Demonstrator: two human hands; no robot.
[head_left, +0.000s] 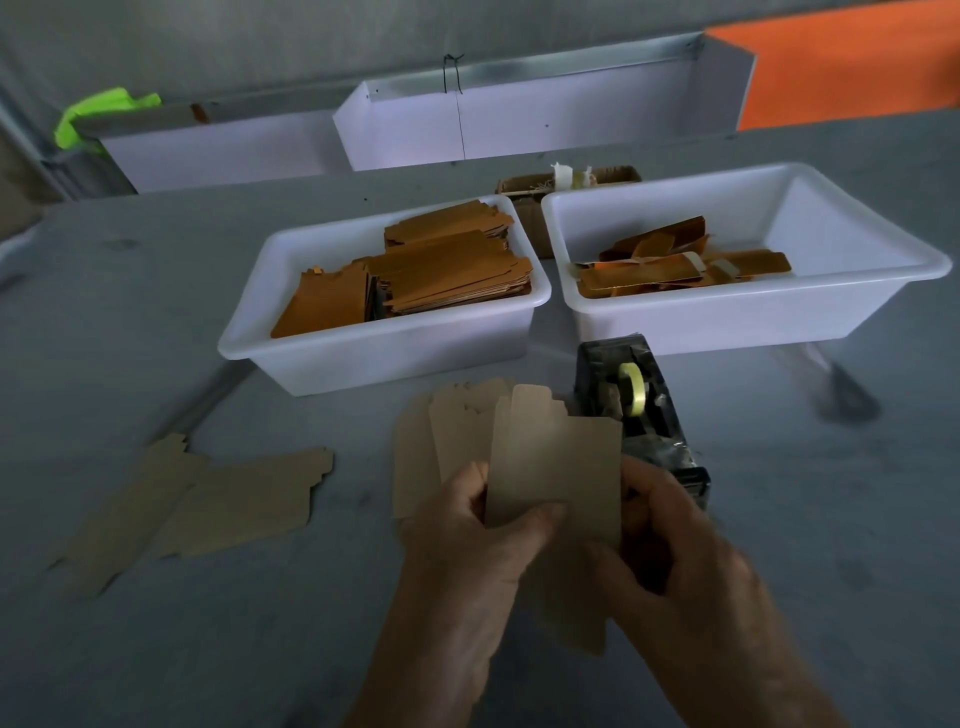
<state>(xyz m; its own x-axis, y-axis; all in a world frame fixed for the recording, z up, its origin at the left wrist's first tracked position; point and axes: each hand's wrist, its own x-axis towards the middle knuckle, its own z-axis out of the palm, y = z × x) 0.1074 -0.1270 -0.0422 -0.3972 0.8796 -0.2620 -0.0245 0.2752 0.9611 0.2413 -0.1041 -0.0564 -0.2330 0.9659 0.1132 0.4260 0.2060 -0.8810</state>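
1. Cardboard blank (558, 467) held above the bench (156, 322), just in front of the tape dispenser (641, 415); further blanks (457, 426) fanned behind it.
2. My left grip (467, 535) pinches its lower left edge; my right grip (675, 540) curls round its right edge.

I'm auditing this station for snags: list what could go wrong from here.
1. The right hand works close beside the dispenser; knuckles may catch its near end.
2. It and the left hand both pinch the blank; a thumb could crease it.
3. Loose blanks behind it could get knocked askew.
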